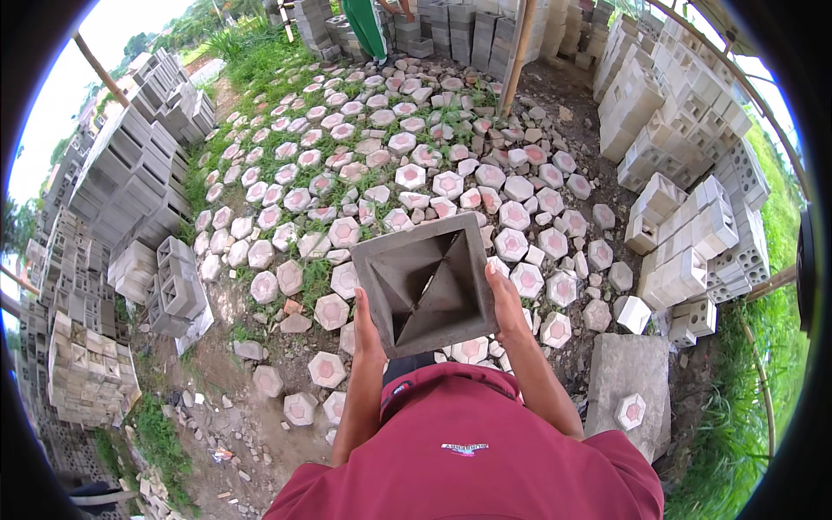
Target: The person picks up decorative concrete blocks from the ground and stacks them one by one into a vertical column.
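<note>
- Square grey concrete block [426, 284] with four sloped faces sinking to its centre, held up in front of the chest, above the ground, tilted a little so its upper corner points away.
- Left hand [366, 322] pressed flat against the block's lower left edge, fingers along the side, closed on it.
- Right hand [505, 299] pressed against the block's right edge, thumb tip visible on the rim, also gripping it.
- Block thus clamped between both palms, its hollow face turned up to the camera, both forearms rising from the red shirt [468, 451] below.
- Under and behind the block, many hexagonal pavers [344, 231] with pink centres, spread on soil and grass, mostly apart from each other.
- At the right, stacks of hollow grey blocks [685, 217]; at the left, more stacks [130, 182].
- Near the lower right, one flat slab [620, 373] with a single hexagonal paver [630, 410] lying on it.
- At the top edge, green trouser legs of another person [366, 26], well apart from the hands.
</note>
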The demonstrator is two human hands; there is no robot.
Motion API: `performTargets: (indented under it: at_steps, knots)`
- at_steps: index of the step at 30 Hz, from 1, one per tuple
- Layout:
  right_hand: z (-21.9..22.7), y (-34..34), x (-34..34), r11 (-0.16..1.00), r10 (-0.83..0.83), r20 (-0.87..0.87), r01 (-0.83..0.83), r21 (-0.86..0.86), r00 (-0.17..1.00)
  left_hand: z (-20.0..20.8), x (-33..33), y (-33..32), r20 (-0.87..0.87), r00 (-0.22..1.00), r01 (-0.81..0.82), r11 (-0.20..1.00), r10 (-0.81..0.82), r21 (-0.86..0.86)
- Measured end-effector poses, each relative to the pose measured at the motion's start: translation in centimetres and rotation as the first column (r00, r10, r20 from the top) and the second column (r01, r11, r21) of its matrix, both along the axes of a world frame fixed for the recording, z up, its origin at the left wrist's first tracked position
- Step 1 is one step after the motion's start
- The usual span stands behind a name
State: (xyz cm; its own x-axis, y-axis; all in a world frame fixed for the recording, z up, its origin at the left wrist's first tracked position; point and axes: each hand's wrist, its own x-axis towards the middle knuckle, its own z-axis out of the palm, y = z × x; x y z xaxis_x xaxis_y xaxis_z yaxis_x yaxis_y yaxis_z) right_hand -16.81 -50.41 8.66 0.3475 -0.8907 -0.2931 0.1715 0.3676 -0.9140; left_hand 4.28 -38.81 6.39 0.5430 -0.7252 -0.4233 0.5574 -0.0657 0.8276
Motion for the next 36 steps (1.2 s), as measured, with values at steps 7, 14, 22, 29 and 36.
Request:
performTargets:
  at_steps: [7, 14, 22, 29, 36]
  knots:
    - [-0.9, -7.9, 5.9, 0.999, -0.020, 0.035, 0.018, 0.042, 0.999, -3.8, 7.5, -9.0, -0.005, 1.000, 0.026, 0.998, -0.027, -0.061]
    - [3.1, -13.1, 13.2, 0.997, -0.080, 0.033, 0.080, 0.007, 0.996, -1.3, 15.6, -16.1, -0.067, 0.989, 0.120, 0.986, -0.128, -0.111]
    - [1.7, -18.4, 15.2, 0.992, -0.123, 0.007, 0.123, -0.016, 0.992, 1.1, 17.7, -21.7, -0.007, 0.982, 0.188, 0.973, -0.190, -0.131]
    - [1.7, -23.3, 17.3, 0.994, -0.107, 0.058, 0.107, 0.010, 0.993, 3.9, 18.4, -26.4, -0.092, 0.983, 0.148, 0.983, -0.158, -0.106]
    - [0.3, -33.4, 19.9, 1.000, -0.007, 0.073, 0.005, 0.022, 0.997, -0.4, 22.0, -34.5, 0.052, 0.997, 0.064, 0.992, -0.058, -0.106]
